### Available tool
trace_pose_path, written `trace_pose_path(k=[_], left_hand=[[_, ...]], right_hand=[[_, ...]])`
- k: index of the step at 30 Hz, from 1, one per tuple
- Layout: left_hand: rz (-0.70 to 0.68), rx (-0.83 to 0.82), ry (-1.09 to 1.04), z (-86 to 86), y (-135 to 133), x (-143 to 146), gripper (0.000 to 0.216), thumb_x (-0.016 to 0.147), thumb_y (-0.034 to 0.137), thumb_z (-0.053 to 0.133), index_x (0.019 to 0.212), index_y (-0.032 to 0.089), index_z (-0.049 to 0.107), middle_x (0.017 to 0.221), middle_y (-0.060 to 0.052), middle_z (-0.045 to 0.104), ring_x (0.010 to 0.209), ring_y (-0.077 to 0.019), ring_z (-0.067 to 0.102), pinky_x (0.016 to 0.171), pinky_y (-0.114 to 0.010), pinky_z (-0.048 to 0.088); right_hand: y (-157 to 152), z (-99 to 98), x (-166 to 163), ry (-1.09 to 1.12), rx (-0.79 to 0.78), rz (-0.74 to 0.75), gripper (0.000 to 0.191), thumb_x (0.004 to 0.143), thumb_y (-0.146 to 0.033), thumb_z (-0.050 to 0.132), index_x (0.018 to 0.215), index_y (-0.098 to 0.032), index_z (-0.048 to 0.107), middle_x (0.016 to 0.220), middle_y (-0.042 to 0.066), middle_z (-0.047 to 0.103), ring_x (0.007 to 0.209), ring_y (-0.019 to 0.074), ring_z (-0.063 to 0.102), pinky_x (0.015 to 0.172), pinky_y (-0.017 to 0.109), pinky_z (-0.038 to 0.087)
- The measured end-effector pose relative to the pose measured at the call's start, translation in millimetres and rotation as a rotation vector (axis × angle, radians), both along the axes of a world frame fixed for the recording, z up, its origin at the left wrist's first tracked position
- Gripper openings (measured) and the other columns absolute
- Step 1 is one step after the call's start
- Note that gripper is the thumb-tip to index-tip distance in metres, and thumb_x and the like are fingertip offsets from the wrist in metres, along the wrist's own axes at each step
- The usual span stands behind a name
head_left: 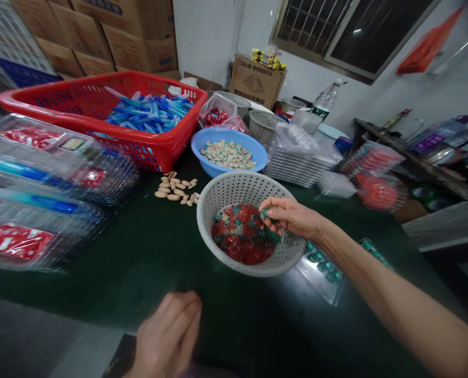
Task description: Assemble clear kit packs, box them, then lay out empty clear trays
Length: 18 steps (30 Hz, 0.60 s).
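My right hand (pixel 287 216) reaches over the near right side of a grey perforated plastic basket (pixel 214 247). Its thumb and fingers pinch a small dark green piece (pixel 264 212). Red translucent pieces (pixel 239 247) lie in the basket, with some green ones and small pale-and-green eraser-like blocks mixed in. Low in the view, by the table's near edge, my left hand (pixel 169 332) is curled closed, apart from the basket. Its fingers hide whatever may be inside. Partly under my right forearm lies a clear plastic tray (pixel 330 286) with green round pieces in it.
Behind the basket stands a blue bowl (pixel 197 152) of small blocks. Peanuts (pixel 173 189) lie left of it. A red crate (pixel 139 139) holds blue pens. Packed clear trays (pixel 40 210) are stacked at left, and clear trays (pixel 292 163) behind right. A water bottle (pixel 326 100) stands farther back.
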<state>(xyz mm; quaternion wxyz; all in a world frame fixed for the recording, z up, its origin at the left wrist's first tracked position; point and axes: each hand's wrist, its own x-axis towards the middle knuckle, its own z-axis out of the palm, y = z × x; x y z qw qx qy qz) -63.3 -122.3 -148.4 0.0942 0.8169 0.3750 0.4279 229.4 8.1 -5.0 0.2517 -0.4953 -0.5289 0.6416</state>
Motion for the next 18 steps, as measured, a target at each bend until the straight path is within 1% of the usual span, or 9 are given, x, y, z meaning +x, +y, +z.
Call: trace_pose_path(k=[5,7,8,10,11,12,15,17,18], left_hand=[[-0.015,-0.009,-0.055,6.3,0,-1,0.023,0.084,0.003,0.055,0.104,0.014,0.058,0.099,-0.01,0.059,0.091,-0.0168,0.057,0.078,-0.026,0.05],[-0.005,-0.095,-0.113,17.2,1,-4,0.021,0.086,0.008,0.055,0.105,0.015,0.058,0.098,-0.007,0.059,0.087,-0.0138,0.058,0.076,-0.021,0.049],[0.003,-0.152,-0.139,26.1,3,-5,0.018,0.087,0.011,0.056,0.105,0.016,0.057,0.097,-0.006,0.059,0.084,-0.0121,0.058,0.072,-0.019,0.049],[0.007,-0.222,-0.161,51.2,9,-5,0.014,0.088,0.018,0.057,0.102,0.016,0.058,0.096,-0.004,0.058,0.076,-0.009,0.057,0.065,-0.015,0.047],[0.006,-0.206,-0.162,66.7,14,-4,0.014,0.088,0.019,0.057,0.102,0.016,0.058,0.096,-0.004,0.058,0.076,-0.0085,0.057,0.067,-0.015,0.047],[-0.02,-0.151,-0.166,83.3,22,0,0.014,0.088,0.019,0.057,0.101,0.016,0.059,0.095,-0.003,0.058,0.076,-0.0084,0.057,0.069,-0.015,0.047],[-0.046,0.029,-0.1,129.9,55,21,0.017,0.087,0.021,0.058,0.102,0.013,0.06,0.089,0.001,0.057,0.069,-0.0045,0.052,0.063,-0.012,0.043],[-0.084,0.136,-0.027,152.5,80,42,0.026,0.089,0.025,0.056,0.107,0.007,0.058,0.095,0.0,0.056,0.077,-0.0048,0.053,0.072,-0.014,0.042],[-0.117,0.201,0.008,160.7,92,53,0.031,0.089,0.029,0.054,0.106,0.003,0.058,0.099,-0.001,0.056,0.087,-0.0083,0.055,0.081,-0.019,0.043]], right_hand=[[-1,-1.3,-2,0.061,-0.039,-0.08,0.033,0.072,-0.038,0.071,0.085,-0.016,0.05,0.064,-0.003,0.055,0.05,0.006,0.05,0.041,0.015,0.035],[-3,-2.0,-3,0.101,-0.049,-0.086,0.034,0.073,-0.041,0.071,0.081,-0.016,0.049,0.064,-0.003,0.054,0.049,0.0054,0.049,0.04,0.014,0.034],[-4,-2.2,-4,0.124,-0.052,-0.083,0.034,0.073,-0.042,0.07,0.079,-0.016,0.049,0.064,-0.003,0.054,0.049,0.0052,0.049,0.039,0.014,0.034],[-7,-0.7,-9,0.158,-0.056,-0.072,0.033,0.074,-0.042,0.069,0.078,-0.016,0.05,0.065,-0.003,0.055,0.05,0.0053,0.05,0.04,0.015,0.035],[-9,1.4,-12,0.165,-0.056,-0.07,0.032,0.074,-0.041,0.07,0.079,-0.016,0.051,0.066,-0.003,0.055,0.051,0.0056,0.051,0.041,0.015,0.037],[-11,4.8,-16,0.168,-0.057,-0.07,0.03,0.074,-0.039,0.07,0.081,-0.015,0.053,0.066,-0.002,0.056,0.052,0.006,0.052,0.042,0.015,0.038],[-16,21.4,-28,0.159,-0.05,-0.071,0.026,0.073,-0.031,0.071,0.087,-0.016,0.056,0.066,-0.003,0.058,0.054,0.0073,0.054,0.044,0.016,0.041],[-17,35.4,-34,0.153,-0.029,-0.053,0.024,0.074,-0.029,0.071,0.088,-0.016,0.056,0.064,-0.003,0.058,0.054,0.0072,0.055,0.045,0.016,0.042],[-18,42.3,-36,0.152,-0.014,-0.042,0.023,0.075,-0.029,0.07,0.087,-0.015,0.056,0.063,-0.003,0.059,0.054,0.007,0.055,0.044,0.015,0.042]])
